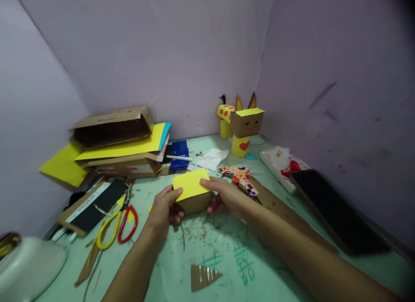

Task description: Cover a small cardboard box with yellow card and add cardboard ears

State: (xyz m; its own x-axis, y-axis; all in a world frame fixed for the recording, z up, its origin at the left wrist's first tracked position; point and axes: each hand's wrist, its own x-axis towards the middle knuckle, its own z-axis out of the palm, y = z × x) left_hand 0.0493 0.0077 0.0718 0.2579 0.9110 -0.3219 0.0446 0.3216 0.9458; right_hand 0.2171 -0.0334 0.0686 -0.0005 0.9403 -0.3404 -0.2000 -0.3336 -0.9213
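A small cardboard box [195, 202] with a yellow paper top [191, 184] is held between my two hands over the middle of the table. My left hand [166, 205] grips its left end, thumb on the yellow paper. At the right end my right hand [223, 196] holds on, its thumb also pressing the top and its fingers curled by the lower side. Brown crumbs lie on the table below the box. Nearer to me rests a triangular cardboard piece [205, 277] with shiny strips across it.
Red-and-yellow-handled scissors [118, 224] lie at the left, near a white rounded object [35, 267]. Cardboard boxes [113, 120] and coloured paper are stacked behind. At the back right stands a cardboard animal figure [247, 124]. A dark flat slab [337, 215] lies along the right wall.
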